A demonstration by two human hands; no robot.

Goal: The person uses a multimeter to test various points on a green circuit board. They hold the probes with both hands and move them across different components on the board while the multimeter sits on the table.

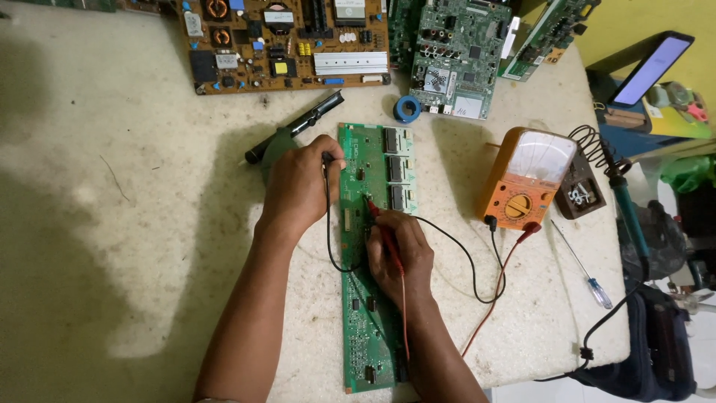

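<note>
Fingers of the right hand (400, 254) pinch a red probe (385, 233), left hand (298, 186) a black probe (327, 159), on the green board (365, 313).

Counting what I can see on the desk (112, 224): boards, probes, tools.

I count two hands: the left hand (298, 190) at centre and the right hand (399, 254) just toward 5 o'clock of it. I make out two test probes, one black probe (327, 159) and one red probe (384, 227). One long green circuit board (369, 254) lies under them. Toward 12 o'clock sits one brown circuit board (287, 41); toward 1 o'clock are at least two more green boards (459, 52), though their overlap keeps me from a sure count. I see one orange analogue meter (526, 179) at 3 o'clock, one blue tape roll (407, 109), one screwdriver (582, 265), one black desoldering pump (294, 127), and one phone (652, 69) at 2 o'clock.
</note>
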